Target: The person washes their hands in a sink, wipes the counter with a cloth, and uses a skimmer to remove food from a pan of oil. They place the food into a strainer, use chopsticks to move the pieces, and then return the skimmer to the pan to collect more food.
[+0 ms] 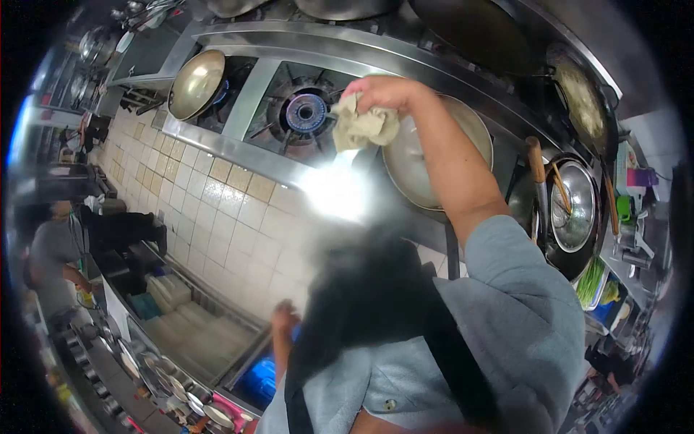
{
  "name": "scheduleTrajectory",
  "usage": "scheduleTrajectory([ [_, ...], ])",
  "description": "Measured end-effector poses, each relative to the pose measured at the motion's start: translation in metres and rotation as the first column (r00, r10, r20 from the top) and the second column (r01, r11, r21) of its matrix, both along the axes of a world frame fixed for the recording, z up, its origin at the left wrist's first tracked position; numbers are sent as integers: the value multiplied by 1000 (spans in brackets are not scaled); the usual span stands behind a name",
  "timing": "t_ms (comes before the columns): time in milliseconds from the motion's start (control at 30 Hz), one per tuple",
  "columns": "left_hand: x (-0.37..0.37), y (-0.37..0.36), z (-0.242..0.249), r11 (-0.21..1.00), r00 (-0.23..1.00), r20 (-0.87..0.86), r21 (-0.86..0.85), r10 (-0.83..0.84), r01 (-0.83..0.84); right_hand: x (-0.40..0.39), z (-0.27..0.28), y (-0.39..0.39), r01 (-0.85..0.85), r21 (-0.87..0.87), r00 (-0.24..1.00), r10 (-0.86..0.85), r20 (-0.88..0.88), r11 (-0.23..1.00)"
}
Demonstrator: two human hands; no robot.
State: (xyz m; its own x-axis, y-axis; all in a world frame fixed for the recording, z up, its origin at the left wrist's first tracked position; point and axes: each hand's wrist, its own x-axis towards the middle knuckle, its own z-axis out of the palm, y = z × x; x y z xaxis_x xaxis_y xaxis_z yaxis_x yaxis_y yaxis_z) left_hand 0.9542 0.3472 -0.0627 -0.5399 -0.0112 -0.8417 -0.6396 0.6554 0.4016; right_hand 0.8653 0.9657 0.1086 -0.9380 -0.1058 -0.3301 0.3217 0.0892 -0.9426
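Observation:
My right hand (383, 92) is closed around a crumpled beige cloth (361, 132), held over the stove. Just left of the cloth, a burner (305, 113) shows a ring of blue flame with no pan on it. Beneath my right forearm sits a wide, pale wok (406, 168), partly covered by the arm. My left hand (285, 317) hangs low at my side, beside the counter with blue items; its fingers are blurred, and I make out nothing in it.
Another wok (196, 85) rests tilted on the left burner, flame visible beside it. At right stand a metal bowl (573, 206) with utensils and a pan of liquid (582, 105). A person (58, 246) is at the far left. White tiles (231, 195) cover the floor.

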Motion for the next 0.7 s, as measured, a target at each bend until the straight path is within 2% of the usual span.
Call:
scheduleTrajectory([
  [33, 2, -8, -7, 999, 999, -22, 20, -39, 40, -9, -4, -11, -125, 271, 992, 120, 35, 954],
  [67, 2, -16, -14, 996, 996, -44, 40, -82, 84, -18, -10, -22, -239, 516, 970, 220, 99, 823],
  [100, 4, -38, -38, 995, 996, -43, 44, -83, 85, -32, -43, -32, -313, 690, 949, 236, 207, 653],
  [133, 10, -70, -73, 929, 898, -247, -17, -363, 370, -43, -78, -39, -384, 810, 923, 222, 316, 443],
  [167, 15, -93, -90, 784, 685, -413, -133, -600, 606, -36, -89, -52, -386, 809, 922, 218, 320, 443],
  [200, 18, -102, -92, 783, 685, -412, -129, -601, 609, -22, -97, -75, -148, 889, 985, -13, 171, 433],
  [233, 21, -106, -93, 710, 513, -546, -238, -662, 663, -10, -103, -96, 91, 927, 971, -237, -2, 364],
  [267, 23, -114, -94, 635, 312, -645, -356, -698, 686, -1, -105, -113, 91, 928, 970, -244, 0, 361],
  [300, 26, -162, -173, 309, 10, -434, -626, -901, 716, 7, -107, -129, 157, 937, 966, -247, -80, 311],
  [333, 24, -171, -175, 380, 200, -388, -471, -900, 796, 16, -109, -143, 222, 940, 956, -248, -158, 258],
  [367, 19, -172, -177, 369, 228, -343, -435, -911, 821, 25, -114, -154, 220, 944, 952, -263, -154, 247],
  [400, 13, -174, -178, 352, 238, -304, -410, -922, 841, 35, -121, -163, 258, 929, 959, -188, -213, 266],
  [433, 2, -174, -181, 321, 215, -288, -400, -933, 858, 44, -118, -171, 295, 912, 955, -117, -272, 285],
  [467, -11, -175, -183, 272, 168, -276, -397, -946, 877, 53, -114, -180, 299, 916, 952, -146, -268, 268],
  [533, -42, -174, -186, 153, 49, -261, -396, -964, 905, 68, -91, -197, 283, 887, 959, -130, -252, 364],
  [567, -60, -172, -185, 86, -29, -264, -414, -964, 906, 71, -104, -201, 245, 919, 969, -99, -225, 310],
  [600, -80, -164, -179, 22, -113, -283, -434, -953, 901, 78, -90, -209, 248, 923, 967, -135, -216, 294],
  [633, -97, -159, -169, -10, -146, -291, -425, -946, 905, 88, -75, -219, 277, 899, 954, -207, -216, 340],
  [667, -114, -148, -143, 94, -176, -489, -479, -855, 873, 95, -65, -227, 309, 871, 938, -277, -211, 382],
  [700, -131, -132, -118, 212, -208, -661, -497, -721, 842, 101, -85, -230, 322, 886, 923, -317, -217, 334],
])
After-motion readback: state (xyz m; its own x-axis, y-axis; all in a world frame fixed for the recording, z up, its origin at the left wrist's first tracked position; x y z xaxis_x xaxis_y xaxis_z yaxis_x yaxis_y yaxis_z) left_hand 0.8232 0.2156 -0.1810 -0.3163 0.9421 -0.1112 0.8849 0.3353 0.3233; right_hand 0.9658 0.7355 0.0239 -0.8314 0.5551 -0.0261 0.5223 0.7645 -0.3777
